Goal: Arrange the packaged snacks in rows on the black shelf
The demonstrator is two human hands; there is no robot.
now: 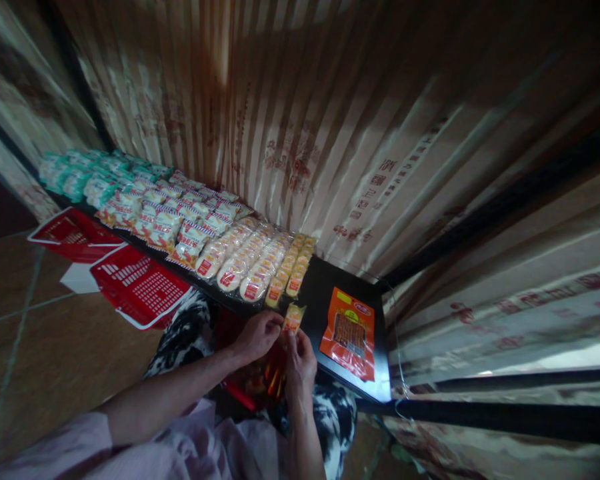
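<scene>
A small yellow-and-orange snack packet (294,317) is held up just in front of the black shelf's edge. My right hand (301,363) is closed on its lower end, thumb against the face of the packet. The fingers of my left hand (260,333) are pinched at its left edge. Just beyond my hands lie two rows of matching yellow packets (300,267). Left of them are rows of clear-wrapped round pale snacks (257,277). A large orange snack bag (350,333) lies flat on the shelf to the right.
The narrow black shelf (313,303) runs along a pleated printed curtain (290,133). Farther left stand blue-white snack bags (160,223) and green bags (75,177). Red baskets (147,287) are on the floor at left. Another red container (243,393) with packets sits between my knees.
</scene>
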